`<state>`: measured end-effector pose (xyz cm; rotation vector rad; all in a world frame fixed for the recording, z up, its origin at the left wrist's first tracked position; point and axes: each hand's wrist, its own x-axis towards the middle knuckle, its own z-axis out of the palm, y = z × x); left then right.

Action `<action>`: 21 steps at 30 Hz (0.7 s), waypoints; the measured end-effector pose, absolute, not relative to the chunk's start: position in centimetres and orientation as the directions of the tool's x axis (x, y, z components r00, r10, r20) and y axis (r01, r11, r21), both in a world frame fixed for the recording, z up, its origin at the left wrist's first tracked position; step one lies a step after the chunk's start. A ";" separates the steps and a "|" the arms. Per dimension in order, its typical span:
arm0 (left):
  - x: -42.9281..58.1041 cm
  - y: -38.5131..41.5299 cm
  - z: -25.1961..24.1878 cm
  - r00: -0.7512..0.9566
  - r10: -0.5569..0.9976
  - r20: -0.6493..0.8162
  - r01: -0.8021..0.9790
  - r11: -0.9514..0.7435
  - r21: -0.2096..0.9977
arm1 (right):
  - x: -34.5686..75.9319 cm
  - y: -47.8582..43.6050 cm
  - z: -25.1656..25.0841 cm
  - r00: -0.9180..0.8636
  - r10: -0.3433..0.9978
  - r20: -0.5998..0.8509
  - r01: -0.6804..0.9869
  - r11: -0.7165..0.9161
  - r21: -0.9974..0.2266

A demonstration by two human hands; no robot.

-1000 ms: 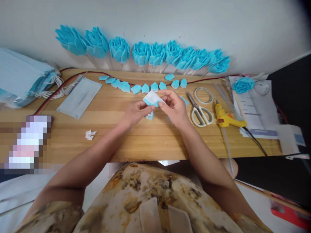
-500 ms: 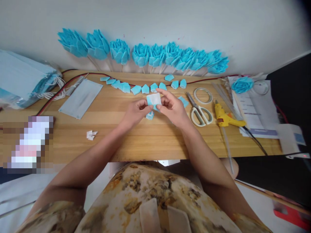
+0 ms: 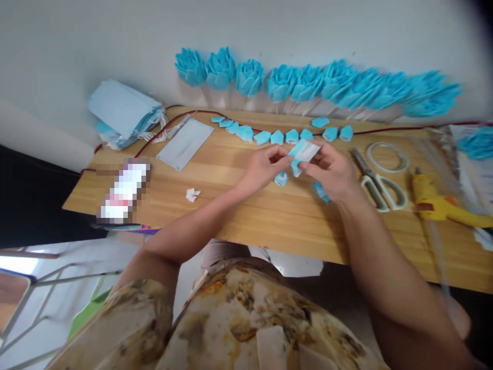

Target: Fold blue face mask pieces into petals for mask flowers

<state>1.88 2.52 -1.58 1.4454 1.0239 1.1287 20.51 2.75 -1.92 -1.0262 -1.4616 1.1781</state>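
The left hand [image 3: 262,167] and right hand [image 3: 336,173] pinch a small, folded blue-and-white fabric-like piece [image 3: 305,151] above the brown wooden table [image 3: 277,221].

The left hand [image 3: 265,167] and right hand [image 3: 333,167] pinch a blue-and-white piece [image 3: 305,152] between their fingers, its white end on the right. Below the left fingertips a folded scrap [image 3: 281,179] lies on the table [image 3: 277,221]. Just beyond the fingers runs a row of petals [image 3: 277,137]; past it, flowers [image 3: 282,82] on sticks stand along the wall [image 3: 246,25]. Right of the fingers lie scissors [image 3: 368,176], with a tape roll [image 3: 368,155] beyond and a glue gun [image 3: 425,198] farther right. Well left of the fingers lie a mask [image 3: 186,144], a stack [image 3: 119,108] of more, white bits [image 3: 192,195] and a blurred phone [image 3: 125,190].
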 end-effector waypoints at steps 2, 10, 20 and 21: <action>1.6 2.6 -0.9 0.224 0.951 0.214 0.132 -0.247 0.960 | 20.6 3.1 -2.0 -0.136 0.966 0.219 0.054 0.228 -0.972; -6.9 -4.8 7.5 0.313 0.885 0.344 0.771 -0.449 0.453 | 20.7 4.1 -2.1 -0.037 0.948 0.318 -0.030 0.317 -0.948; -22.5 -14.1 4.1 -0.468 0.884 0.005 0.883 0.468 0.041 | 20.0 4.2 -1.1 0.043 0.950 0.310 0.004 0.310 -0.951; -23.0 -14.0 4.0 -0.487 0.873 -0.017 0.872 0.488 0.034 | 20.0 4.3 -1.1 0.046 0.950 0.310 0.000 0.310 -0.951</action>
